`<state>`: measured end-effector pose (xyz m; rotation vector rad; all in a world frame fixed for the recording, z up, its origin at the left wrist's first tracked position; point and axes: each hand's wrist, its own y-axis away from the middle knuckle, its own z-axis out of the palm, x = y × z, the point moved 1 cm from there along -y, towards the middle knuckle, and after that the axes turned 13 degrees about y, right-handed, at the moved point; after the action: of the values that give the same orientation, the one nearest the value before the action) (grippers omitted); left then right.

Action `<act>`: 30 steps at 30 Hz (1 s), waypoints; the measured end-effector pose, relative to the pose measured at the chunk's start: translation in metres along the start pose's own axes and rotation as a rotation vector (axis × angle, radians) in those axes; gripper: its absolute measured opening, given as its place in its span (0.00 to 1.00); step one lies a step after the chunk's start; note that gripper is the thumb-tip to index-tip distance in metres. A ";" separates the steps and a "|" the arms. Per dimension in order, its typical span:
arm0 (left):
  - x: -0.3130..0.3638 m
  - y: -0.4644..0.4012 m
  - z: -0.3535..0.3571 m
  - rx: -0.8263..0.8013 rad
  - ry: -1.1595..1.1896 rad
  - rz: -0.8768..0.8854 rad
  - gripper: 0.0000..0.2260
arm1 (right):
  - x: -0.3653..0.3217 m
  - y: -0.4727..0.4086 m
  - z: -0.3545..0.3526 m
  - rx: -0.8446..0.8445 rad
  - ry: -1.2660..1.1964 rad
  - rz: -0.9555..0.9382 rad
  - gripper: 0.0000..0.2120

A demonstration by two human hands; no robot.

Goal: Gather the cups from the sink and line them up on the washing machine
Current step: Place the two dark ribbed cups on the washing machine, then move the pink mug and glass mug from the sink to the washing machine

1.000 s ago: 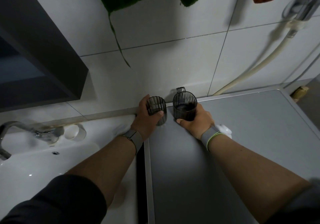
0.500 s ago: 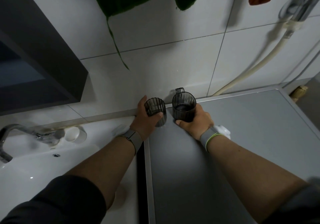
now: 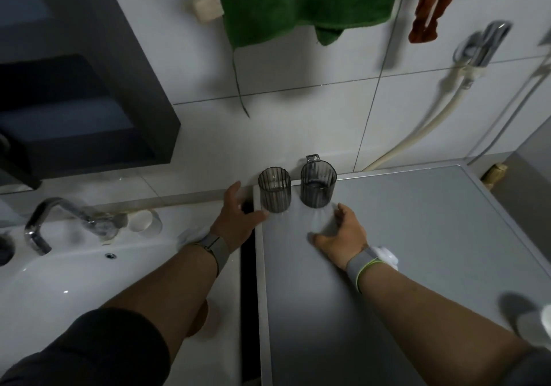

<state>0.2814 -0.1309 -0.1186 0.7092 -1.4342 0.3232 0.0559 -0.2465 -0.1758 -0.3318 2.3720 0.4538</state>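
Head view: two dark cups, ribbed cup (image 3: pixel 274 190) and handled cup (image 3: pixel 317 184), set upright side by side at washing machine (image 3: pixel 417 236) 12 o'clock edge, against wall, likely as row start. Left hand (image 3: pixel 238 218) spread, empty, touching ribbed cup. Right hand (image 3: pixel 340 233) loosely curled, empty, just clear.

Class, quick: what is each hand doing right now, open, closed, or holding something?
Left hand: open, holding nothing, beside the ribbed cup.
Right hand: open, empty, just short of the handled cup.
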 end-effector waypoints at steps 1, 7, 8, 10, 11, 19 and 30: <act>0.000 0.009 -0.004 0.004 -0.016 0.007 0.44 | -0.002 0.010 0.003 0.002 0.007 -0.005 0.51; 0.009 0.068 -0.029 0.070 -0.085 0.031 0.43 | -0.023 0.065 0.020 -0.052 0.080 -0.154 0.39; 0.010 0.078 -0.035 0.088 -0.101 0.029 0.43 | -0.025 0.073 0.022 -0.077 0.097 -0.188 0.38; 0.010 0.106 -0.046 0.142 -0.122 0.022 0.42 | -0.029 0.091 0.025 -0.134 0.129 -0.262 0.36; 0.010 0.120 -0.052 0.173 -0.117 0.017 0.41 | -0.031 0.099 0.028 -0.164 0.142 -0.298 0.35; 0.000 0.215 -0.092 0.347 -0.125 -0.026 0.39 | -0.057 0.153 0.050 -0.250 0.253 -0.478 0.25; -0.012 0.259 -0.167 0.252 -0.512 -0.166 0.19 | -0.109 0.195 0.081 -0.296 0.318 -0.553 0.21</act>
<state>0.2544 0.1710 -0.0621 1.1701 -1.8194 0.2003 0.1137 -0.0243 -0.1146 -1.2354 2.3669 0.5095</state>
